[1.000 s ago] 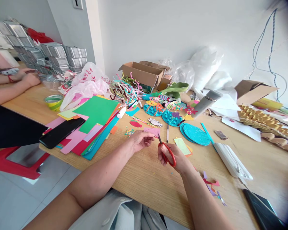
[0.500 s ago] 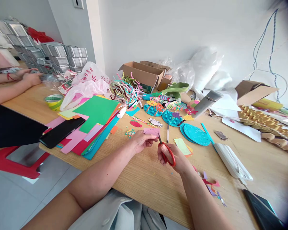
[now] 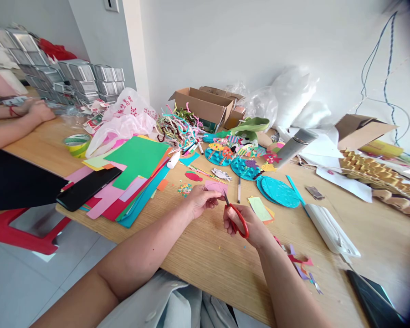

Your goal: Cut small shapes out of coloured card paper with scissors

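My left hand [image 3: 205, 202] pinches a small piece of pink-purple paper [image 3: 216, 186] above the wooden table. Red-handled scissors [image 3: 241, 222] are gripped in my right hand [image 3: 244, 221], and their blades meet the right edge of that paper. Beyond the hands lie a red paper cutout [image 3: 193, 176], a small patterned fish cutout [image 3: 221, 174] and a pen [image 3: 239, 189]. Small colourful paper bits [image 3: 184, 189] lie just left of the paper. Light green paper pieces [image 3: 258, 208] sit to the right of my right hand.
Coloured sheets [image 3: 136, 159] and a black phone [image 3: 89, 188] lie left. Behind are pipe cleaners [image 3: 179, 127], a cardboard box [image 3: 201, 107] and blue discs [image 3: 280, 191]. A power strip [image 3: 331, 230] and paper scraps [image 3: 300, 264] lie right. Another person's hands [image 3: 37, 110] rest far left.
The scissors and my right hand have shifted slightly left, with the blades further over the paper. The other person's hands have drawn together and moved a little left.
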The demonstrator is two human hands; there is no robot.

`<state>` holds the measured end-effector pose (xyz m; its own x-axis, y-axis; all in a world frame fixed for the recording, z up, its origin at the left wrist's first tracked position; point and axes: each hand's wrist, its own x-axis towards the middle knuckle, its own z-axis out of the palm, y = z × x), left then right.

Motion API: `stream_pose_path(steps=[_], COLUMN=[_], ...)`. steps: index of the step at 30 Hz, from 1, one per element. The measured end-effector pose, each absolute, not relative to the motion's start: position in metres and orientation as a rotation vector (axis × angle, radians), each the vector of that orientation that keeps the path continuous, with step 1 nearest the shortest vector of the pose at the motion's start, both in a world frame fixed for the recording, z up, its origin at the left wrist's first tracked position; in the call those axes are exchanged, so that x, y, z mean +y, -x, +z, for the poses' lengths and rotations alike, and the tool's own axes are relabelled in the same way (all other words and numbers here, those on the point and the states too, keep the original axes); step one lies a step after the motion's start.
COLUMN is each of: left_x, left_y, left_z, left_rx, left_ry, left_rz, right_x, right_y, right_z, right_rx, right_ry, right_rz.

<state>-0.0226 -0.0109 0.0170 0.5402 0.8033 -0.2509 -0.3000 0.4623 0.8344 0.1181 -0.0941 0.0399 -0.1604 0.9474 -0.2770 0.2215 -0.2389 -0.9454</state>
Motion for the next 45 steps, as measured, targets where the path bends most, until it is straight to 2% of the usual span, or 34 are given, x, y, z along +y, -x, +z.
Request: stream_pose_path(steps=[45], left_x=[-0.0087], left_y=[0.0217], left_z=[0.0118], left_rx=[0.705], left_ry=[-0.857], left_rz=[0.744], right_x=[-0.0948], right_y=[-0.1201], right_z=[0.0408], right_rx=[-1.418], right_ry=[1.469], right_rz=[1.45])
